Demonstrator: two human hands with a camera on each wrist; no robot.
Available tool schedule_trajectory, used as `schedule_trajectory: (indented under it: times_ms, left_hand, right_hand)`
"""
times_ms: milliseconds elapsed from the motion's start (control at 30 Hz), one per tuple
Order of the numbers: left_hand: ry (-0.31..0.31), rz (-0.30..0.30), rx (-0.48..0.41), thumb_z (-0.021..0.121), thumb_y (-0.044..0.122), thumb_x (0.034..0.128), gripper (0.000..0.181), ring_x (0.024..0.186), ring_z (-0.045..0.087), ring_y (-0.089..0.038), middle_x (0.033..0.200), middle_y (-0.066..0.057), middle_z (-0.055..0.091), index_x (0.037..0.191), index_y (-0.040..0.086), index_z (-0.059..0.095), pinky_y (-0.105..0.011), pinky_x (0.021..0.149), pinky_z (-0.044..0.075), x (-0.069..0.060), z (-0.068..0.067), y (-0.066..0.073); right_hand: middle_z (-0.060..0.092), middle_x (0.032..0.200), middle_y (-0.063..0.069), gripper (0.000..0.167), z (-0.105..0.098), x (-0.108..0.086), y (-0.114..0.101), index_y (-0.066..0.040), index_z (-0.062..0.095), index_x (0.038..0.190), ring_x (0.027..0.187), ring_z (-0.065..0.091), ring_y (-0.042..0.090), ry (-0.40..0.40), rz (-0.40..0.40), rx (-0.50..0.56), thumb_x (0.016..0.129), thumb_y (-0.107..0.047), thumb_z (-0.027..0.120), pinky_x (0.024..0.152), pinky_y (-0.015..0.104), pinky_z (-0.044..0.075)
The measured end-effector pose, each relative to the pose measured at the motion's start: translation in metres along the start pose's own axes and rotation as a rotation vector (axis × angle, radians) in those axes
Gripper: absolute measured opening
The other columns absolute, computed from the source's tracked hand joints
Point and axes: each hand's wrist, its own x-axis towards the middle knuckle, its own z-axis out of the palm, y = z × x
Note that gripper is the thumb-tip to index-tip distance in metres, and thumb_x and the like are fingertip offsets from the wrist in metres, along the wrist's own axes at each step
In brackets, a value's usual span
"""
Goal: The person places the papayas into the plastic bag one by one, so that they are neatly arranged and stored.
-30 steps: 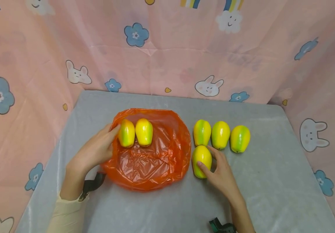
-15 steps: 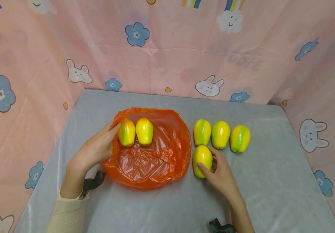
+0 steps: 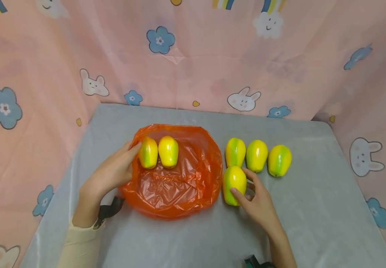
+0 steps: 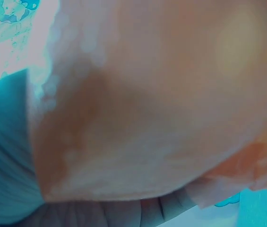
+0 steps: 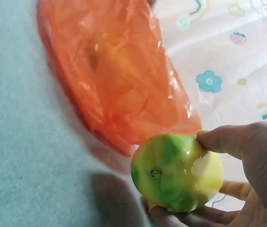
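Observation:
In the head view, my left hand point(image 3: 114, 169) grips the left rim of an orange-red plastic bag point(image 3: 179, 186), which lies spread wide with its mouth upward. Two yellow-green papayas point(image 3: 168, 152) sit inside at its far left. Just right of the bag, my right hand point(image 3: 258, 201) holds another papaya point(image 3: 234, 184) between thumb and fingers. The right wrist view shows the round end of this held papaya point(image 5: 173, 175) beside the bag point(image 5: 119, 80), with a shadow on the table below it. Skin and a sleeve fill most of the left wrist view, blurred, and hide that hand's fingers.
Behind the held fruit, several papayas stand in a row, with one papaya point(image 3: 279, 160) at its right end. The grey-covered table point(image 3: 320, 208) meets a pink patterned curtain point(image 3: 193, 67) at its back and sides.
The papaya in my right hand has risen very slightly. The left hand, the bag and the other papayas keep their places, while the whole head view has shifted a little.

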Motion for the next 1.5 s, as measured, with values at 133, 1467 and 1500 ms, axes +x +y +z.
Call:
schedule_trajectory:
  times_ms: [133,1467,1500]
  left_hand:
    - [-0.004,-0.015,0.0,0.076,0.003,0.0905,0.085,0.14,0.053,-0.043,0.161,-0.024,0.044,0.164,0.003,0.035,-0.063,0.117,0.046,0.0,-0.002,-0.002]
    - [-0.01,-0.016,0.039,0.064,-0.008,0.0885,0.079,0.133,0.056,-0.044,0.162,-0.027,0.043,0.162,-0.003,0.036,-0.062,0.114,0.049,0.0,-0.001,-0.001]
    - [-0.011,-0.017,0.041,0.062,-0.01,0.0879,0.079,0.132,0.057,-0.043,0.161,-0.027,0.043,0.162,-0.003,0.036,-0.062,0.113,0.049,-0.001,-0.001,-0.001]
  right_hand:
    - [0.046,0.164,0.013,0.074,-0.002,0.003,-0.006,-0.016,0.038,0.161,0.137,0.059,0.044,-0.009,-0.021,0.032,0.099,-0.032,0.075,0.095,0.045,0.064]
    - [0.045,0.163,0.01,0.076,-0.02,0.035,-0.066,-0.013,0.039,0.159,0.131,0.061,0.035,-0.003,-0.169,0.032,0.096,-0.027,0.079,0.085,0.014,0.057]
    - [0.046,0.163,0.01,0.076,-0.02,0.037,-0.068,-0.013,0.04,0.159,0.13,0.062,0.034,-0.007,-0.175,0.024,0.096,-0.028,0.078,0.086,0.016,0.059]
